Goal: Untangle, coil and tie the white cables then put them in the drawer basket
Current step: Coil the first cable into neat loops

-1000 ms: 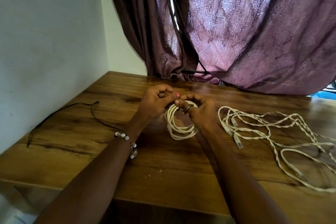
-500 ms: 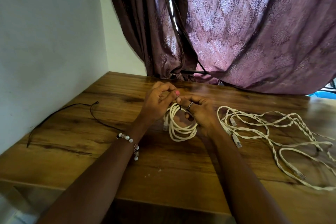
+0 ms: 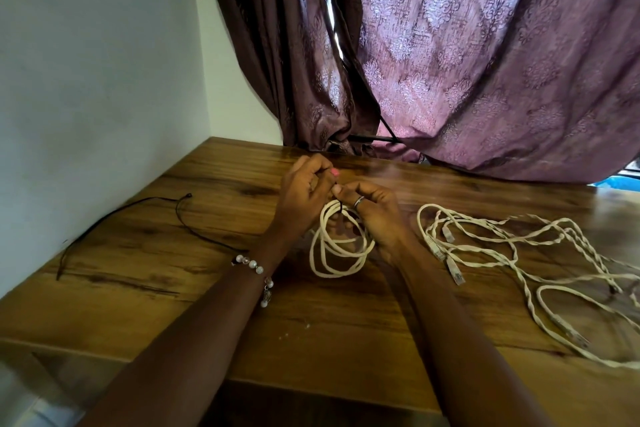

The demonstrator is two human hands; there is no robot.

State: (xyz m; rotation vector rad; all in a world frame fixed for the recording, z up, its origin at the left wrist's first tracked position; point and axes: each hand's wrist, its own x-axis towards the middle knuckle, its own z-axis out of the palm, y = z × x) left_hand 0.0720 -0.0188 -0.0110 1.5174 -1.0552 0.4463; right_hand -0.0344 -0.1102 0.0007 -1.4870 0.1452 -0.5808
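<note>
A coiled white cable hangs from both hands just above the wooden table. My left hand and my right hand pinch the top of the coil, where a thin dark tie crosses it between the fingertips. The lower loops of the coil rest on the table. To the right lies a tangle of white cables with clear plugs, partly twisted together. No drawer basket is in view.
A thin black string lies on the table at the left, near the white wall. A purple patterned curtain hangs down to the table's far edge. The table's front edge runs just below my forearms.
Both hands have lifted the coil slightly and drawn closer together at its top. The coil's loops hang lower and longer now. The tangle at the right has not moved.
</note>
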